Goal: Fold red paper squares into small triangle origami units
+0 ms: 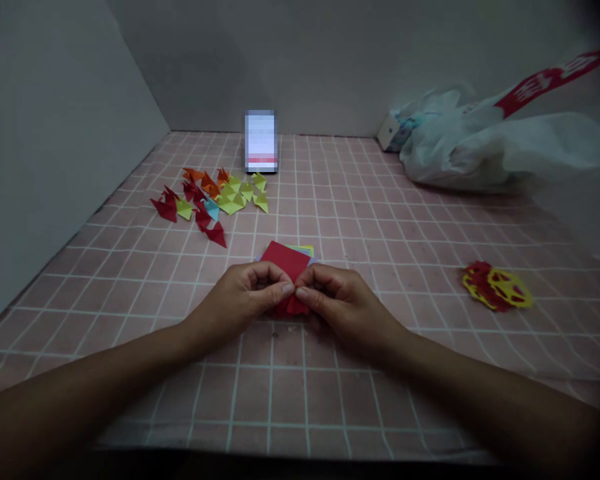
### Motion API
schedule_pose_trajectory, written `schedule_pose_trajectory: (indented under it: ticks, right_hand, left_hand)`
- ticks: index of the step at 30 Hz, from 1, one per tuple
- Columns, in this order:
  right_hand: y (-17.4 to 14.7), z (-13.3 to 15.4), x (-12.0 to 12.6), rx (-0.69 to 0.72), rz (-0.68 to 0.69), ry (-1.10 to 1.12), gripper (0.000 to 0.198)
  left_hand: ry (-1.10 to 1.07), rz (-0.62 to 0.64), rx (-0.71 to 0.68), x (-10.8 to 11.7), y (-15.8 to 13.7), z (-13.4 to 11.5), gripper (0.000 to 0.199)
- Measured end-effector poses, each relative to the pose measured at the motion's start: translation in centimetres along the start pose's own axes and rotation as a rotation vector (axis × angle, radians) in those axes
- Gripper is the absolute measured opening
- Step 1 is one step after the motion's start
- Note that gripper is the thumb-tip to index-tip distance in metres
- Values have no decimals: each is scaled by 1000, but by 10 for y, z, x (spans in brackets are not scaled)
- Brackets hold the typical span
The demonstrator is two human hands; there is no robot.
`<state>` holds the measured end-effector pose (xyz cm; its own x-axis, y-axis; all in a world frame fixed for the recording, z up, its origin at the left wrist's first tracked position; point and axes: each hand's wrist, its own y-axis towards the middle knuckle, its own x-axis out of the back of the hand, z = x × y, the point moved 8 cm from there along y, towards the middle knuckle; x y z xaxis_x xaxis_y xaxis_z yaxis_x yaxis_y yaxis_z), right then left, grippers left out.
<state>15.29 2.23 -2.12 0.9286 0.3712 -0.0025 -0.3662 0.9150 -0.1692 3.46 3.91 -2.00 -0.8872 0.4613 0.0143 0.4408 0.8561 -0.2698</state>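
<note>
My left hand point(253, 290) and my right hand point(330, 293) meet at the middle of the table, thumbs and fingertips pinched together. Between them is a small piece of folded red paper point(296, 307), partly hidden by the fingers. Just behind the fingertips lies a flat red paper sheet point(285, 257); whether it joins the folded piece I cannot tell. Under that sheet, the edges of a stack of coloured paper point(306, 250) show yellow and pale blue. Beyond my left hand stand several folded paper cranes point(233, 198) in red, orange, yellow and light blue.
A phone point(261, 141) with a lit, blurred screen leans upright at the back. To the right lie red and yellow cut-out paper pieces point(500, 288). A white plastic bag point(460, 150) and a small patterned box point(394, 131) sit back right. Walls border the checked tablecloth point(360, 393).
</note>
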Motion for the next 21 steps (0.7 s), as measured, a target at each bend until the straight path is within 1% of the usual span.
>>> schedule_pose_trajectory:
  ticks: [5,14,18,21]
  right_hand:
    - [0,0,0,4,-7,15,15]
    - [-1,-1,-2,-44,-3,42,16]
    - [-2,3,1,12,-50,-32,16]
    - [-3,6,4,55,-89,-86,15]
  left_hand:
    - [11,-4,-18,-1,-1,-2,15]
    - [66,-26,-54,-4,-1,-5,16]
    - [51,-13,-72,-4,0,-4,17]
    - [28,20,-51,-3,0,-1,18]
